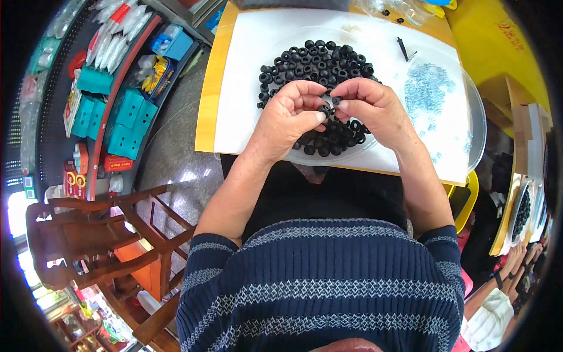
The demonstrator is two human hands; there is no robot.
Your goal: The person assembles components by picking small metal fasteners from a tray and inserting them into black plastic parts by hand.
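Note:
My left hand [287,117] pinches a small black ring-shaped rubber piece [324,110] between thumb and fingers. Close beside it, my right hand [372,108] has thumb and forefinger closed on another tiny dark piece [336,101]. The fingertips nearly meet, and they partly hide both pieces. Under and around the hands lies a pile of black ring-shaped pieces [316,66], spread on a clear round tray. Right of my right hand, many tiny blue-grey bits [430,88] are scattered over a second clear round tray [478,129]. A slim black pointed tool [402,49] lies near them.
The white-topped table [240,70] has a wooden edge. Clear plastic bags [390,9] sit at its back. Left stand a wooden chair [111,234] and shelves of packaged goods [126,123]. At the right, another person's hands [513,261] are beside a similar board.

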